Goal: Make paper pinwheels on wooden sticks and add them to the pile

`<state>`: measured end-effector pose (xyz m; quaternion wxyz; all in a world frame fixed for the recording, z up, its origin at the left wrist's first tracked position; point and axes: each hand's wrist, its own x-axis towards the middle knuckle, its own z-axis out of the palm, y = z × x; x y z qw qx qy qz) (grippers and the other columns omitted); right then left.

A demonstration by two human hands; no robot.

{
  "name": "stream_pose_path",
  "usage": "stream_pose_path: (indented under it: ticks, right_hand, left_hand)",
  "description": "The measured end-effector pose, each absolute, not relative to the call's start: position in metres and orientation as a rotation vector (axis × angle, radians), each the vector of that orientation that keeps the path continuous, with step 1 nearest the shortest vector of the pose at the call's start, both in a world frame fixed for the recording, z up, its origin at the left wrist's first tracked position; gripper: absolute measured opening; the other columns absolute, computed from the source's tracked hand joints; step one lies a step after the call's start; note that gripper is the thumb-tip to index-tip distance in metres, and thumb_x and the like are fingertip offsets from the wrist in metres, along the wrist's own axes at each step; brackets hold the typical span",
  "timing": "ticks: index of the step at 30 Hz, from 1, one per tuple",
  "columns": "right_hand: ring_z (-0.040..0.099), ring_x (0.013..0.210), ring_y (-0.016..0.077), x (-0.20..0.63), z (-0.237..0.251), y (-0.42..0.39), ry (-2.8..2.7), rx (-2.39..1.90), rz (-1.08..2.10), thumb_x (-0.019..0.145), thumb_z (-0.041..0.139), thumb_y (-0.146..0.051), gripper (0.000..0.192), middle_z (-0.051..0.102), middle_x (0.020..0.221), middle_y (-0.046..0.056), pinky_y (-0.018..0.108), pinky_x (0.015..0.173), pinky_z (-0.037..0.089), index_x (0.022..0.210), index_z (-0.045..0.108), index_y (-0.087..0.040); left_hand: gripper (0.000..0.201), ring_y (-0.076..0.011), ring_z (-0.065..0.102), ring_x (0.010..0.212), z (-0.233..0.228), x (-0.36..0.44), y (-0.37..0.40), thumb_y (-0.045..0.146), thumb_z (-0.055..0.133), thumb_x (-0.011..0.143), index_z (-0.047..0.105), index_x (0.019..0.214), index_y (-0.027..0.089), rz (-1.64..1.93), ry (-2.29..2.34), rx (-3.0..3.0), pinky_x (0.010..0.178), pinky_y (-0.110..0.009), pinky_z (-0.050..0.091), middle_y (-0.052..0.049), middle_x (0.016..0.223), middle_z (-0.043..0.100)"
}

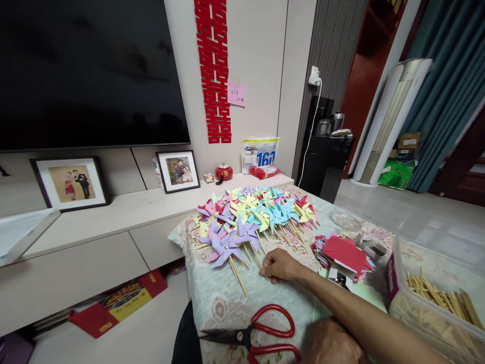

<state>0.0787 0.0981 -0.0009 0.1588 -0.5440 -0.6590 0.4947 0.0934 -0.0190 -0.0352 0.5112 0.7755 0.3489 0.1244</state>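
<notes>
My right hand (281,265) reaches in from the lower right, fingers closed around the wooden stick of a lilac paper pinwheel (247,233). That pinwheel lies at the near side of a pile of pinwheels (261,207) in lilac, yellow, blue, pink and red. Another lilac pinwheel (226,247) is beside it, its stick pointing toward me. Low in the view, below my right forearm, is my left hand (329,344); its fingers are blurred and partly cut off. Red-handled scissors (246,334) lie to its left, blades slightly apart.
A stack of coloured paper squares (344,253) and a small opened box (341,274) lie right of my forearm. A clear plastic tub (397,283) holds wooden sticks. The flowered tablecloth (212,283) meets a white cabinet (159,207) bearing photo frames (178,171).
</notes>
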Motion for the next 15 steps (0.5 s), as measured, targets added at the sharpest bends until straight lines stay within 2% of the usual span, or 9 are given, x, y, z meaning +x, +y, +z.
stream_pose_path:
  ticks: [3,7,11,15]
  right_hand:
    - [0.052,0.037,0.0104,0.087,0.005,0.097,-1.892,-1.552,1.376,0.074,0.069,-0.019,0.012,0.054,0.039,-0.007,0.018,0.041,0.038,0.066,0.061,-0.018]
    - [0.058,0.046,0.0114,0.111,0.029,0.084,-1.877,-1.531,1.164,0.078,0.063,-0.015,0.006,0.058,0.049,-0.005,0.02,0.049,0.041,0.072,0.064,-0.018]
    - [0.062,0.065,0.014,0.14,0.053,0.045,-1.857,-1.526,0.856,0.082,0.063,-0.019,0.004,0.068,0.069,0.0,0.022,0.062,0.042,0.081,0.067,-0.019]
    - [0.062,0.074,0.0167,0.165,0.063,0.01,-1.867,-1.507,0.502,0.086,0.06,-0.02,0.008,0.071,0.079,0.002,0.024,0.068,0.042,0.083,0.067,-0.02]
  left_hand:
    - [0.016,-0.0196,0.062,0.06,-0.033,0.087,-0.021,0.015,0.069,0.071,0.081,0.074,0.026,0.346,0.827,1.964,0.057,-0.027,0.053,0.0,0.059,0.072]
    - [0.027,-0.0243,0.067,0.086,-0.026,0.071,-0.034,0.006,0.059,0.072,0.08,0.072,0.022,0.505,0.829,2.072,0.082,-0.033,0.052,-0.006,0.083,0.077]
    - [0.038,-0.0204,0.068,0.081,-0.014,0.062,-0.037,-0.003,0.047,0.066,0.078,0.067,0.02,0.746,0.894,1.989,0.077,-0.03,0.049,-0.006,0.077,0.075]
    - [0.037,-0.0183,0.066,0.075,-0.007,0.059,-0.03,-0.004,0.043,0.065,0.073,0.062,0.018,0.877,0.987,1.871,0.073,-0.029,0.046,-0.004,0.073,0.072]
